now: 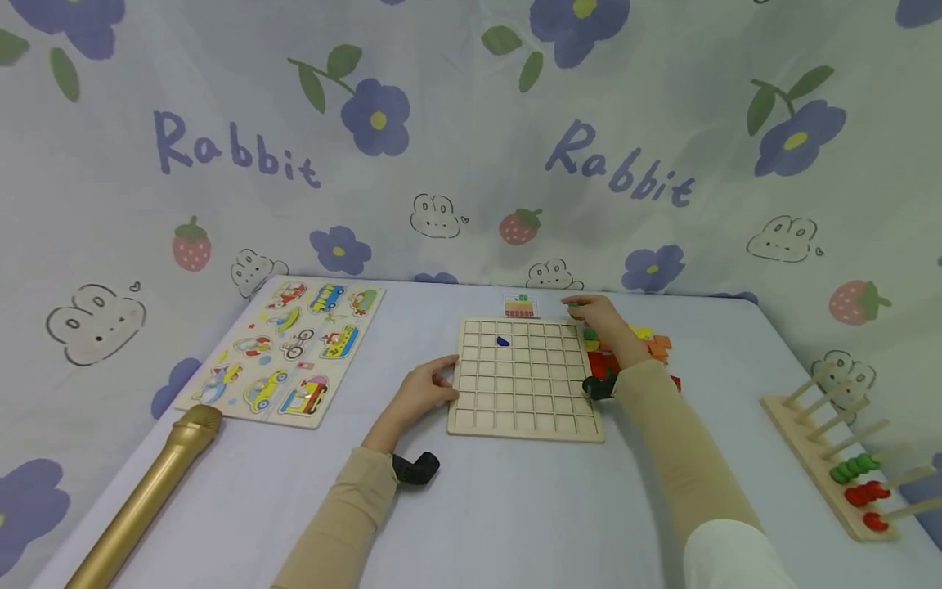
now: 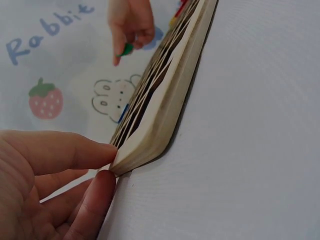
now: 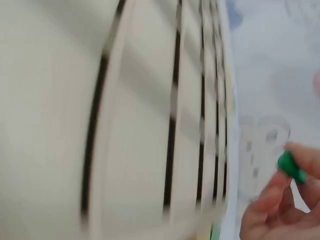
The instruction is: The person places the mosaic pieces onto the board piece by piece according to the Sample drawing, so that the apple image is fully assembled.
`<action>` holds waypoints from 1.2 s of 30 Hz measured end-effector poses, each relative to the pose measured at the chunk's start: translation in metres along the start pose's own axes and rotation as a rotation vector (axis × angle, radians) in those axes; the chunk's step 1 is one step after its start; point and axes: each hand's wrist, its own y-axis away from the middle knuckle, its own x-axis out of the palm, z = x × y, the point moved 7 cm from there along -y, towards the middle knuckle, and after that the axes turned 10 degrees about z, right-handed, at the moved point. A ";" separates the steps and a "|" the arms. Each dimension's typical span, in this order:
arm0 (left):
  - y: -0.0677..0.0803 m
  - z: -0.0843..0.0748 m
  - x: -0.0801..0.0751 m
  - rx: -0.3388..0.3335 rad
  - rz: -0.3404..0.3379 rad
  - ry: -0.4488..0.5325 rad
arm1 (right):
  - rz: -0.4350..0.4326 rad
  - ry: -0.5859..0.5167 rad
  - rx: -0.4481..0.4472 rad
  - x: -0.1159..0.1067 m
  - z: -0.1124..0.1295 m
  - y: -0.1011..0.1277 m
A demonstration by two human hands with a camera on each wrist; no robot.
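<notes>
Green little piece point(image 2: 127, 49) sits pinched in the right hand point(image 1: 599, 315) over the grid board's point(image 1: 524, 378) far corner; light, rigid, easily fumbled. Left hand point(image 1: 421, 394) grips the board's edge.

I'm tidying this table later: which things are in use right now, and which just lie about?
In use:
grid board, left hand gripping its edge
green piece, pinched by right hand
blue piece on board
loose coloured pieces
pattern card

Lying about:
vehicle puzzle
gold tube
peg rack

Left hand point(image 1: 419, 397) gripping; right hand point(image 1: 599, 315) pinching
</notes>
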 end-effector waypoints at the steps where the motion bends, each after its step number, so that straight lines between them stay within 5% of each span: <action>1: 0.000 0.000 -0.001 -0.002 -0.001 -0.001 | 0.019 -0.066 0.002 0.007 0.004 -0.001; 4: -0.001 0.001 -0.001 -0.009 -0.003 -0.004 | 0.080 -0.207 -0.006 0.030 0.014 -0.006; 7: -0.002 0.001 0.000 -0.009 -0.001 0.004 | 0.106 -0.210 -0.005 0.048 0.020 -0.010; 15: -0.002 0.001 0.005 0.011 0.016 0.010 | -0.007 -0.030 0.000 0.058 0.015 -0.018; 25: -0.001 0.001 0.003 -0.001 0.002 0.014 | -0.023 0.324 -0.077 0.062 0.024 -0.017; 36: -0.002 0.003 0.001 0.004 0.000 0.007 | -0.011 0.366 -0.097 0.065 0.025 -0.017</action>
